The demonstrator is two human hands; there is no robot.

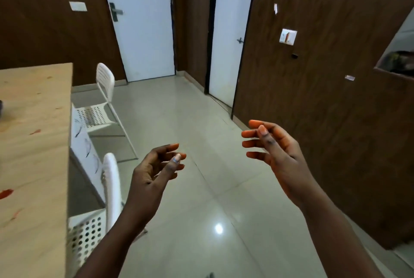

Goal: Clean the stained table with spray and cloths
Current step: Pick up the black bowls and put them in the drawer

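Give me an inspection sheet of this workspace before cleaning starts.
Surface: wooden table at left, with red stains.
Job's things: no spray or cloths seen.
Clutter: a dark object at the table's left edge, cut off by the frame.
Grips: left hand and right hand raised over the floor, fingers loosely curled, holding nothing.
Cables: nothing seen.
Surroundings: two white chairs beside the table, tiled floor, two white doors, brown walls.

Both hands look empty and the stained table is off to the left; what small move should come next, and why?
Probably turn left toward the table: the left hand and right hand hold nothing over the floor, red stains remain, and no spray or cloth is in view.
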